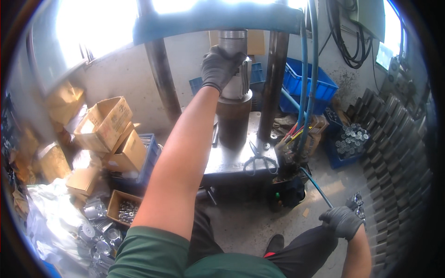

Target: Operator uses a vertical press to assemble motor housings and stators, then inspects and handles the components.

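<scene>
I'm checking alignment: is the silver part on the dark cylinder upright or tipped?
Upright: the silver part stands atop the dark cylinder, sides near vertical.

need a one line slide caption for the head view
Gloved left hand at a silvery metal part in a press, gloved right hand gripping a blue rod.

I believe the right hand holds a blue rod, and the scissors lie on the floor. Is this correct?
Not quite: the head view shows the scissors on the metal table, not the floor. The right hand does hold a blue rod.
</scene>
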The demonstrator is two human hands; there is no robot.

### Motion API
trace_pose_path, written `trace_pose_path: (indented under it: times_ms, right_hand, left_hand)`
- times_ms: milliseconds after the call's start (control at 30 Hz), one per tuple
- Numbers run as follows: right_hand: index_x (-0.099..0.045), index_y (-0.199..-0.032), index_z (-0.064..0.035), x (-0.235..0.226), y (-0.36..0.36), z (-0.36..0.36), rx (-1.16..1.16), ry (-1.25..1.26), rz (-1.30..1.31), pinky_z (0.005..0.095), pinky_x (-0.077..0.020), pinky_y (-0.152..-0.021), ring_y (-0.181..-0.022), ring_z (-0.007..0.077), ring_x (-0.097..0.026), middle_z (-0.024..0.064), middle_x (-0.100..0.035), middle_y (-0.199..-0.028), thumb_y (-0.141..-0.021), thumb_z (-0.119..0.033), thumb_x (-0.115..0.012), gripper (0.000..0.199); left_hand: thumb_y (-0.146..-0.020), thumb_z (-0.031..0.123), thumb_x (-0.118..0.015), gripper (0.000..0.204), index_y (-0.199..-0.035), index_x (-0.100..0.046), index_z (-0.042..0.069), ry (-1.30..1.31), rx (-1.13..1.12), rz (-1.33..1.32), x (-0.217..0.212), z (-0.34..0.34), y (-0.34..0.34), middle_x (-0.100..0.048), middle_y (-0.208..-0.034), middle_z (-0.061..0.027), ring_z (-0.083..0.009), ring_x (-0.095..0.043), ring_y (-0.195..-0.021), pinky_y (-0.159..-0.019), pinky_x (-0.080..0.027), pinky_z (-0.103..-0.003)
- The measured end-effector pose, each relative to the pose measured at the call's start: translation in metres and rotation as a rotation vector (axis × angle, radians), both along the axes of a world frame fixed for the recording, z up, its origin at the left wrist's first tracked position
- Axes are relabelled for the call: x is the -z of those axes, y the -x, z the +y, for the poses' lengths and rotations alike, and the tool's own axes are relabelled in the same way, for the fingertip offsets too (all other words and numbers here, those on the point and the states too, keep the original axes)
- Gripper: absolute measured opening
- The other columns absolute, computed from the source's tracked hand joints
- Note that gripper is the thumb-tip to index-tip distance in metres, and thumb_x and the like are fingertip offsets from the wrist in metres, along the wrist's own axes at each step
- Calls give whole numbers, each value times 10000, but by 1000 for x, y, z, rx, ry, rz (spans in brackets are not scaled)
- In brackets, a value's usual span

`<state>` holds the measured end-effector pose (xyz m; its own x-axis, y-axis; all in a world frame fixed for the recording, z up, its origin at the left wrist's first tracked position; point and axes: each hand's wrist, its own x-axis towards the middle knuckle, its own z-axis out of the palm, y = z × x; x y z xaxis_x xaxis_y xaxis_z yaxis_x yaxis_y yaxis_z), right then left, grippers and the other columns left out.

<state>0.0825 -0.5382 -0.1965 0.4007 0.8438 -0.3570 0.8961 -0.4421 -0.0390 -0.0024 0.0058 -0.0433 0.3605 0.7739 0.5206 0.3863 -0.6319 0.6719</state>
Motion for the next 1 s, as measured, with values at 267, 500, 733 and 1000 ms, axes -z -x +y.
trace_pose_path:
  times_ms: [267,500,733,1000]
  right_hand:
    - [-820,-1168,-107,-21,4,8,182,-154,59,461,-586,-988,-1067,345,-760,126,-808,-1111,-935,-334,-617,384]
    - [-807,-1085,-65,-11,-4,4,7,-233,36,492,-604,-877,-911,416,-754,205,-783,-977,-876,-169,-674,269]
    - [-803,-1179,-49,-24,9,10,163,-380,13,450,-612,-920,-978,379,-771,206,-793,-1040,-913,-210,-660,342]
    - [-817,-1071,-79,-25,9,14,210,-416,-76,473,-606,-828,-832,382,-762,178,-767,-839,-850,-147,-707,256]
  left_hand:
    - [-793,649,-780,909,-1322,-660,-81,-16,-5,58,-6,-11,6,-733,-1214,-309,-426,-699,-1230,-1054,-579,-461]
    - [-801,623,-784,900,-1323,-654,-98,-38,-118,-16,-3,-20,6,-740,-1211,-300,-423,-702,-1225,-1057,-576,-461]
    - [-781,535,-861,1090,-1574,-392,-48,-114,-73,-259,42,-5,4,-585,-1448,-314,-438,-666,-1259,-1054,-582,-490]
    - [-724,160,-989,1369,-1714,-55,13,403,511,-737,117,28,-3,-584,-1456,-192,-296,-641,-1278,-1048,-599,-361]
